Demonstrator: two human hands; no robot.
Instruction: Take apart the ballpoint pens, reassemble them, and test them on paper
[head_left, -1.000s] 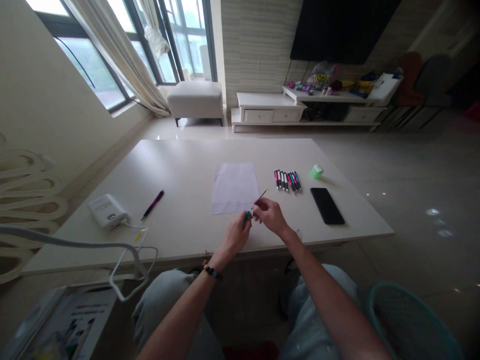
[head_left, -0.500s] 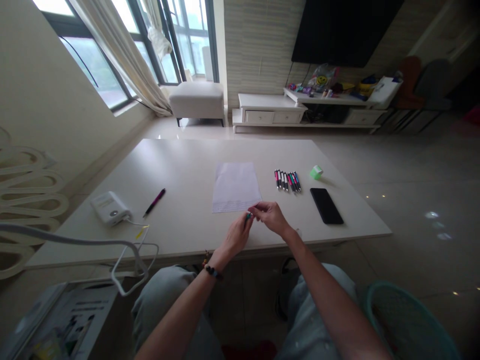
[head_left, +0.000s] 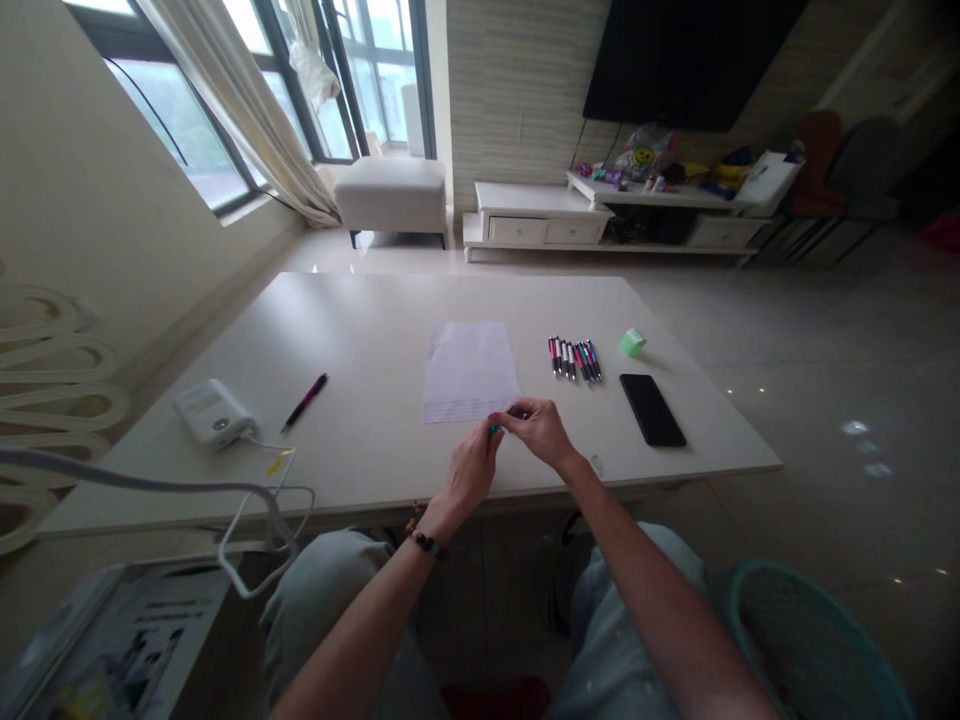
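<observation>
Head view. The left hand (head_left: 471, 467) and right hand (head_left: 538, 432) meet just above the near half of the white table (head_left: 375, 310). The left fingers (head_left: 481, 438) are curled closed on a teal pen piece (head_left: 493, 430), of which only a small end shows. The right fingertips (head_left: 511, 412) are pinched almost shut beside it; whether they grip it cannot be told. A row of pens (head_left: 574, 359) lies beyond, to the right of a sheet of paper (head_left: 471, 372), with none in either hand. Compared with the earlier frame, the thin dark shaft beyond the right hand is now hidden.
</observation>
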